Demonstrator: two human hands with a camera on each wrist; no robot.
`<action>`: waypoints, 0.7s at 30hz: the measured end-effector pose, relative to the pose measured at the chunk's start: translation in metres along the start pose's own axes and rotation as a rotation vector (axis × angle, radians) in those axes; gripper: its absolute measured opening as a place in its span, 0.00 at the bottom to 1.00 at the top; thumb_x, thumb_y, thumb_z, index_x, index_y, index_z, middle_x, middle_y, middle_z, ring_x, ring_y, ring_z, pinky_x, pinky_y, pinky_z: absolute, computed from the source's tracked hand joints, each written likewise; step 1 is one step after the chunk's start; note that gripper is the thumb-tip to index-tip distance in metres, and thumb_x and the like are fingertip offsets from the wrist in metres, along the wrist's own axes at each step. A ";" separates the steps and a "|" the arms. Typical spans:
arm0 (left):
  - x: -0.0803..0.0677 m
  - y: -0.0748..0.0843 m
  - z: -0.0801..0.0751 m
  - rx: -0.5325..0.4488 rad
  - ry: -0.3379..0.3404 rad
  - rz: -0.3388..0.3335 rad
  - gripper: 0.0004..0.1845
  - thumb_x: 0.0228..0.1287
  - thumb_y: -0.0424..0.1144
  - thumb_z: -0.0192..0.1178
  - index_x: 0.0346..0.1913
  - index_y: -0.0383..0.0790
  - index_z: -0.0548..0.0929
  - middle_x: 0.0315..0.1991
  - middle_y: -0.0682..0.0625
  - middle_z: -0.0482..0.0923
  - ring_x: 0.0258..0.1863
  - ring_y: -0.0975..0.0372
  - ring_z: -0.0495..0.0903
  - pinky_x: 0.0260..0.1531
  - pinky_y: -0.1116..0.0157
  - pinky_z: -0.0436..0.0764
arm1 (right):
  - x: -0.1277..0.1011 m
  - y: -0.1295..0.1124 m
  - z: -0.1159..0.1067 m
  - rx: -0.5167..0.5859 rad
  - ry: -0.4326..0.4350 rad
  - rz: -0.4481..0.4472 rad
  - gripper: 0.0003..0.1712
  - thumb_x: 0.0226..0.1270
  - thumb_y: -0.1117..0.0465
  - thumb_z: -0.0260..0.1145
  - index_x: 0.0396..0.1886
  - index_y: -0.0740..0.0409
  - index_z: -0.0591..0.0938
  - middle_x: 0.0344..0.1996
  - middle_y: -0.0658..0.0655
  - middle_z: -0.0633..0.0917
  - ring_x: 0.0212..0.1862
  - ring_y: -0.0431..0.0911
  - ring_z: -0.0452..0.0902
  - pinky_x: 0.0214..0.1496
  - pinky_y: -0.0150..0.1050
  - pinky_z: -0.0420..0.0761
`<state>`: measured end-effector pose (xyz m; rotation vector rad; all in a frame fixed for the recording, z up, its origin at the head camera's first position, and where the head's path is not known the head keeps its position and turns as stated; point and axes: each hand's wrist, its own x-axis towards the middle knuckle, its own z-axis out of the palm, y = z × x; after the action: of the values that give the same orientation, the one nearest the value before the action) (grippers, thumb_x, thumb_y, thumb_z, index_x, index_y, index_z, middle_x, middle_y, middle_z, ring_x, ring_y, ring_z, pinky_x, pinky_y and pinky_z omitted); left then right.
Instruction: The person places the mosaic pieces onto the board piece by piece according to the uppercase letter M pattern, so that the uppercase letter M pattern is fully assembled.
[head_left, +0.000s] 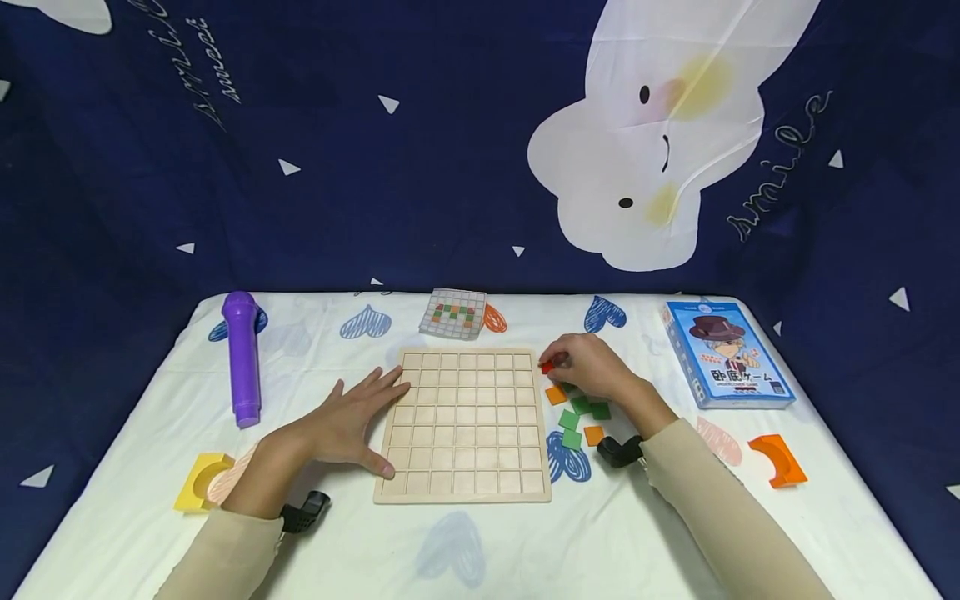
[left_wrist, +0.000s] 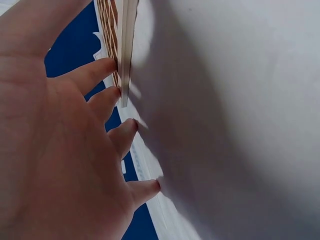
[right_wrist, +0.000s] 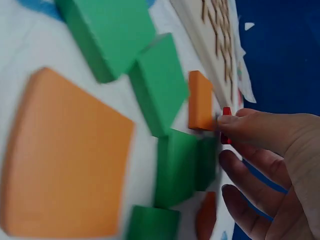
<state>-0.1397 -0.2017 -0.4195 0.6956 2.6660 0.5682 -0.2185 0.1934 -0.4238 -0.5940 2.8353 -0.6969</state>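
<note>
**Red tile pinched beside the grid board**

The right hand (head_left: 592,367) pinches a small red tile (head_left: 547,366) between thumb and fingertips, just off the right edge of the wooden grid board (head_left: 465,425), near its far right corner. In the right wrist view the red tile (right_wrist: 226,125) shows only as a thin sliver at the fingertips (right_wrist: 235,122), with the other fingers loosely curled below it.

Under and near that hand lies a loose cluster of square tiles on the white cloth: an orange tile (head_left: 556,394) closest to the board, green tiles (head_left: 579,405) nearer the wrist, and another orange one (head_left: 594,435) at the near end of the group.

The left hand (head_left: 352,421) lies flat and spread on the table, fingers straight, their tips touching the left edge of the board. The left wrist view shows the fingertips (left_wrist: 107,65) against the board's edge (left_wrist: 125,50).

The board's cells hold no tiles. A pattern card (head_left: 453,313) with green and red squares lies just beyond its far edge. A purple cylinder (head_left: 242,357) lies far left, a yellow curved block (head_left: 197,479) near left, a blue game box (head_left: 726,353) at right, and an orange curved block (head_left: 780,460) near right.
</note>
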 end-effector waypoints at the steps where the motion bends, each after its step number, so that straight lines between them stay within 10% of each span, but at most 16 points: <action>1: 0.000 0.000 0.000 -0.003 -0.001 0.000 0.68 0.32 0.67 0.79 0.79 0.42 0.62 0.84 0.42 0.48 0.82 0.37 0.46 0.70 0.19 0.44 | 0.000 -0.001 -0.002 0.002 0.001 0.003 0.11 0.64 0.60 0.74 0.47 0.50 0.90 0.46 0.51 0.90 0.46 0.45 0.86 0.53 0.44 0.87; 21: 0.001 -0.003 0.001 -0.001 -0.014 -0.007 0.68 0.33 0.68 0.79 0.79 0.43 0.61 0.84 0.43 0.47 0.83 0.39 0.46 0.71 0.21 0.46 | 0.015 -0.021 0.014 0.376 -0.038 -0.061 0.09 0.68 0.60 0.71 0.46 0.48 0.92 0.51 0.51 0.90 0.53 0.44 0.85 0.53 0.35 0.87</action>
<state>-0.1418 -0.2034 -0.4224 0.6875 2.6542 0.5608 -0.2218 0.1642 -0.4269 -0.6197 2.5604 -1.1785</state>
